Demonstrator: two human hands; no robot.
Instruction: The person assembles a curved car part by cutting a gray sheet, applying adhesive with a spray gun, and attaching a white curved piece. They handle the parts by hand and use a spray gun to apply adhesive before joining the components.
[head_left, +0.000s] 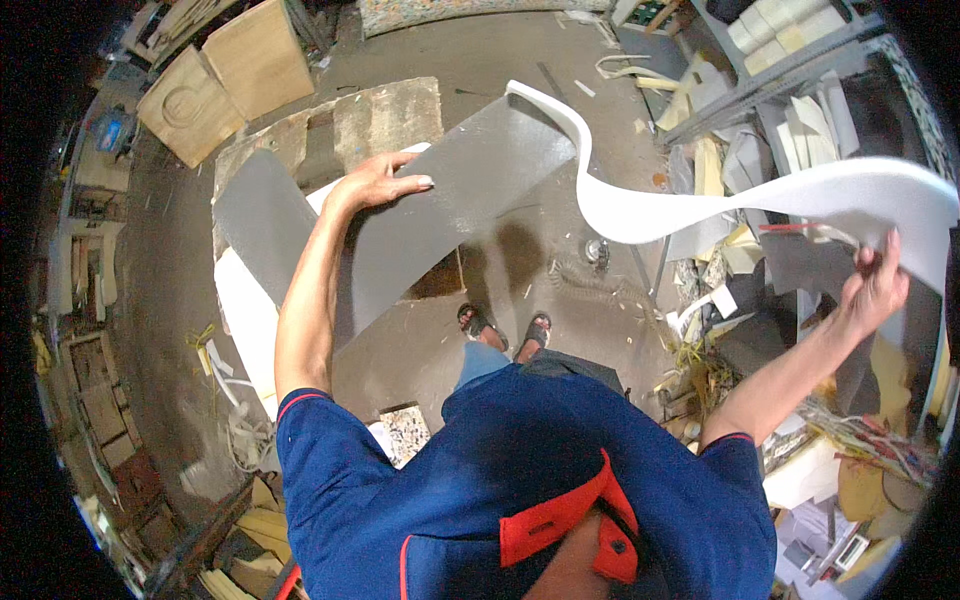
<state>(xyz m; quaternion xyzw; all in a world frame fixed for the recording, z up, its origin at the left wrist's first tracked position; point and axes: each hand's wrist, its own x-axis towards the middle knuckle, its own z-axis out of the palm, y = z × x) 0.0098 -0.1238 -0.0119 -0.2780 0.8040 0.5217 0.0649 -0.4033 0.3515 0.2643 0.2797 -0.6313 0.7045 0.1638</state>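
Observation:
A long, bendy foam sheet (pixel 470 175), grey on one face and white along its thick edge, spans in front of me from left to right. My left hand (pixel 375 185) grips its upper edge, thumb over the grey face and the other fingers partly hidden behind. From there the sheet swings into a wavy curve toward the far right. At that end my right hand (pixel 875 285) lies against the sheet, fingers closed. A thin tool with a red part (pixel 785 228) and a pale shaft sticks out leftward from these fingers; its exact kind is unclear.
A worn board (pixel 395 110) lies beneath the sheet's left part. Wooden panels (pixel 255 60) lean at the back left. Foam offcuts and shelving (pixel 790 60) crowd the right side, with a tangle of wires (pixel 870 450) lower down. A coiled hose (pixel 580 275) lies on the floor.

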